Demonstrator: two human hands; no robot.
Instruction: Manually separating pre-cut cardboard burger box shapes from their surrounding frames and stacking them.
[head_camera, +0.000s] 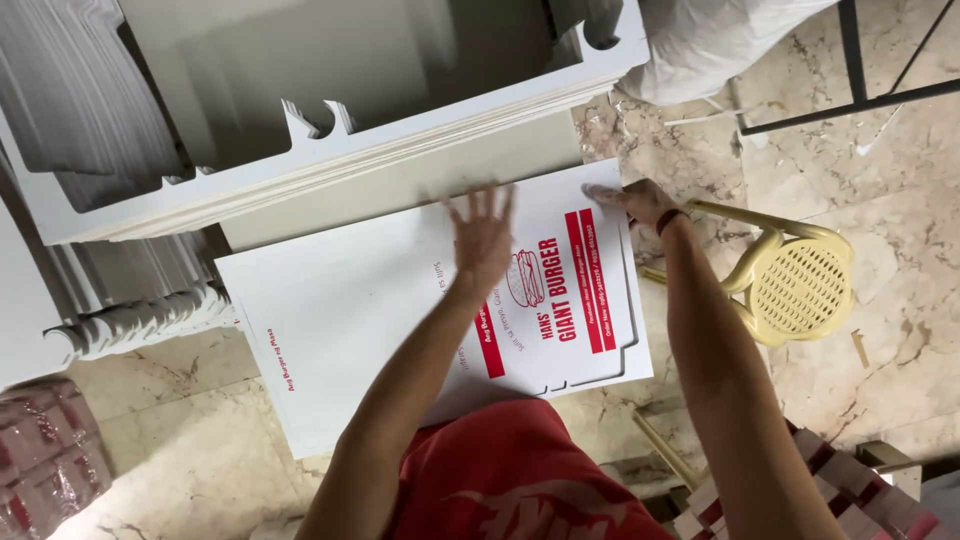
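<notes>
Looking down at a printed flat box blank (420, 320), white card with red bands and a burger drawing, lying on a stack of the same over the marble floor (200, 450).

Left to right:
- Far left: fanned white die-cut sheets (120, 300), and a tall pile of blanks (330, 110) above them. Red patterned bundle (45, 460) at bottom left.
- Centre: my left hand (482, 238) is over the blank, fingers spread wide, palm down. Blurred, so I can't tell if it presses the card or hovers just above. It has hold of nothing.
- Right: my right hand (640, 202) is at the blank's top right corner, fingertips pinched at the edge. Looks like it has the corner of the top sheet; contact is small in frame, so not certain.
- Beyond: yellow plastic chair (790, 280) just beside my right forearm, black metal frame (860, 90) at top right.

Key relation: the blank's long axis runs from lower left to upper right, across my body. The right hand sits at the far right end of that axis, on the edge; the left is over the middle of the printed panel. Most of the sheet lies left of both hands. The right hand is nearer the edge, the left nearer the centre.
</notes>
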